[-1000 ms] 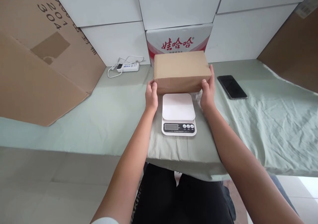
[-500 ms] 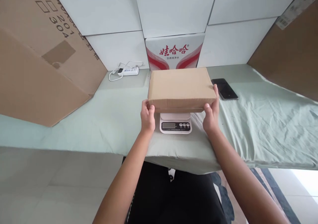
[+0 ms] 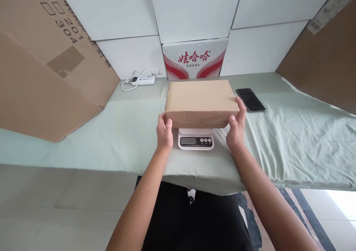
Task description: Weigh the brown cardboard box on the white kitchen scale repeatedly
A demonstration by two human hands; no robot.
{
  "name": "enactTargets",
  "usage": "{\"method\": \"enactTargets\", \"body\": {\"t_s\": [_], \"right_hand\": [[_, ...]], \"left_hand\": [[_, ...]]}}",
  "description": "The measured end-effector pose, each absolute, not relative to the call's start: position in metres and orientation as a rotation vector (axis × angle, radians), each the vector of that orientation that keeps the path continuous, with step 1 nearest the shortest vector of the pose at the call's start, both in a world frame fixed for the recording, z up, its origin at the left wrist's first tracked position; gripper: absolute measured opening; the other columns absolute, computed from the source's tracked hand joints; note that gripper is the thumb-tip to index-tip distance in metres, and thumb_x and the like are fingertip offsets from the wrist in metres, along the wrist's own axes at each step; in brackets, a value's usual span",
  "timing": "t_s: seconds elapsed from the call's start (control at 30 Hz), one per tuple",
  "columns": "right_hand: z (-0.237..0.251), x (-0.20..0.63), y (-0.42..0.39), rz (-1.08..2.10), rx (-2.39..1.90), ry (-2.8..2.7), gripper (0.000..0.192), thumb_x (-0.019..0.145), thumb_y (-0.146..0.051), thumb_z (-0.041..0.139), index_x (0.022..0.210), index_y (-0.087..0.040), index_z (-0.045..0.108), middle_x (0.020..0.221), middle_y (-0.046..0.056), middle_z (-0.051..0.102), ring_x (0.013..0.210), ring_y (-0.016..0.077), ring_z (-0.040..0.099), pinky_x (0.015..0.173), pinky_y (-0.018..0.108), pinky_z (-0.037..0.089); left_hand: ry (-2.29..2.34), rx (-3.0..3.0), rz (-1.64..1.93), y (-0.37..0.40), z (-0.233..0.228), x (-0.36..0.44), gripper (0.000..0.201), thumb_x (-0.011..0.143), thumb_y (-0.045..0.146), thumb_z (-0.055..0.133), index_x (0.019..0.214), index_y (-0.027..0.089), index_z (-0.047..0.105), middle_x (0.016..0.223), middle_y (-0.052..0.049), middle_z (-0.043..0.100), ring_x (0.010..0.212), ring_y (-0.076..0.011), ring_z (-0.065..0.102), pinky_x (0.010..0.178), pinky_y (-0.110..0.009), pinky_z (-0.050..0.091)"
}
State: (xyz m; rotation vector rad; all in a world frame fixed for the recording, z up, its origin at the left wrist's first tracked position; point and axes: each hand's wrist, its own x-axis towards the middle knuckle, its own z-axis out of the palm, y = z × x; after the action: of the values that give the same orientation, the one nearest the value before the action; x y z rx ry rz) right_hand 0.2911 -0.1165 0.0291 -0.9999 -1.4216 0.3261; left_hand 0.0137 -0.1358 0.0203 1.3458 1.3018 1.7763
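A closed brown cardboard box (image 3: 201, 97) is gripped between my two hands, over a white kitchen scale (image 3: 196, 141). My left hand (image 3: 164, 132) holds the box's near left corner, thumb on the front face. At the near right corner my right hand (image 3: 236, 128) grips it, with the thumb in front and fingers along the side. The box hides most of the scale's platform, so I cannot tell whether it rests on it. The scale's display and its buttons face me; no digits can be made out on the display.
A black phone (image 3: 251, 100) lies right of the box. At the back left sits a white power strip (image 3: 143, 80) with its cable. A white-and-red carton (image 3: 194, 71) stands behind. Large cardboard pieces (image 3: 55, 95) flank the left and right. Green cloth (image 3: 125, 132) covers the table.
The box has come slightly lower and its far edge has dropped towards me, opening a gap to the carton behind. Both hands keep their hold.
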Motion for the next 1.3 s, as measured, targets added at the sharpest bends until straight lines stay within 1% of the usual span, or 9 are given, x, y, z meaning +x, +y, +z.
{"method": "enactTargets", "body": {"t_s": [0.17,0.3,0.4,0.5,0.67,0.87,0.97,1.1,1.3], "right_hand": [[0.028,0.294,-0.111,0.374,-1.006,-1.403,0.084,0.104,-0.085,0.049,0.178,-0.048,0.041,0.174,0.008,0.061,0.167,0.0467,0.055,0.136,0.078,0.047],[0.030,0.294,-0.113,0.372,-1.023,-1.413,0.077,0.106,-0.083,0.051,0.173,-0.045,0.053,0.181,0.006,0.057,0.174,0.0463,0.048,0.143,0.077,0.039],[0.036,0.294,-0.108,0.375,-0.998,-1.430,0.080,0.106,-0.085,0.051,0.173,-0.043,0.054,0.181,0.006,0.057,0.175,0.0466,0.046,0.145,0.080,0.035],[0.051,0.294,-0.093,0.348,-0.912,-1.452,0.087,0.103,-0.091,0.047,0.177,-0.044,0.047,0.184,0.005,0.052,0.177,0.0481,0.044,0.145,0.082,0.034],[0.071,0.286,-0.042,0.319,-0.847,-1.534,0.111,0.092,-0.103,0.053,0.185,-0.048,0.028,0.193,0.001,0.038,0.186,0.0462,0.028,0.151,0.076,0.029],[0.024,0.282,0.016,0.469,-0.835,-1.554,0.122,0.088,-0.104,0.059,0.187,-0.043,0.020,0.196,0.004,0.033,0.187,0.0435,0.025,0.152,0.076,0.023],[0.003,0.288,0.025,0.525,-0.847,-1.538,0.121,0.090,-0.101,0.060,0.187,-0.043,0.018,0.197,0.003,0.032,0.187,0.0410,0.025,0.153,0.074,0.023],[-0.005,0.289,0.030,0.599,-0.872,-1.479,0.127,0.085,-0.101,0.066,0.186,-0.040,0.019,0.197,0.005,0.034,0.187,0.0393,0.026,0.155,0.068,0.020],[0.000,0.286,0.027,0.713,-0.954,-1.464,0.133,0.080,-0.104,0.067,0.186,-0.038,0.021,0.198,0.005,0.032,0.189,0.0377,0.022,0.157,0.063,0.019]], "left_hand": [[1.309,1.345,1.815,-0.136,0.025,0.014,0.072,0.098,0.091,0.063,0.133,0.029,0.072,0.142,-0.014,0.080,0.146,-0.0383,0.072,0.123,-0.052,0.058],[1.267,1.395,1.741,-0.138,0.026,0.015,0.068,0.102,0.087,0.061,0.134,0.030,0.076,0.141,-0.013,0.081,0.137,-0.0368,0.075,0.116,-0.050,0.060],[1.241,1.427,1.782,-0.137,0.032,0.015,0.067,0.102,0.086,0.061,0.132,0.028,0.077,0.135,-0.012,0.083,0.130,-0.0350,0.077,0.109,-0.047,0.061],[1.180,1.476,1.899,-0.125,0.046,0.012,0.069,0.102,0.086,0.062,0.132,0.025,0.076,0.131,-0.011,0.081,0.128,-0.0330,0.076,0.109,-0.045,0.061],[1.022,1.513,1.880,-0.066,0.061,0.004,0.070,0.100,0.091,0.063,0.127,0.028,0.074,0.127,-0.008,0.077,0.129,-0.0295,0.075,0.115,-0.043,0.059],[1.102,1.373,1.713,-0.011,0.024,0.005,0.081,0.086,0.100,0.071,0.119,0.026,0.072,0.128,-0.011,0.081,0.131,-0.0332,0.076,0.118,-0.047,0.060],[1.126,1.361,1.648,-0.008,0.012,0.003,0.080,0.088,0.098,0.072,0.124,0.026,0.072,0.139,-0.012,0.081,0.139,-0.0345,0.075,0.124,-0.048,0.058],[1.134,1.323,1.642,-0.007,0.010,0.002,0.083,0.090,0.097,0.071,0.131,0.025,0.072,0.148,-0.013,0.079,0.148,-0.0353,0.071,0.130,-0.049,0.054],[1.189,1.226,1.658,-0.008,0.010,0.006,0.089,0.089,0.100,0.067,0.134,0.023,0.073,0.144,-0.015,0.080,0.145,-0.0368,0.073,0.127,-0.051,0.056]]}}
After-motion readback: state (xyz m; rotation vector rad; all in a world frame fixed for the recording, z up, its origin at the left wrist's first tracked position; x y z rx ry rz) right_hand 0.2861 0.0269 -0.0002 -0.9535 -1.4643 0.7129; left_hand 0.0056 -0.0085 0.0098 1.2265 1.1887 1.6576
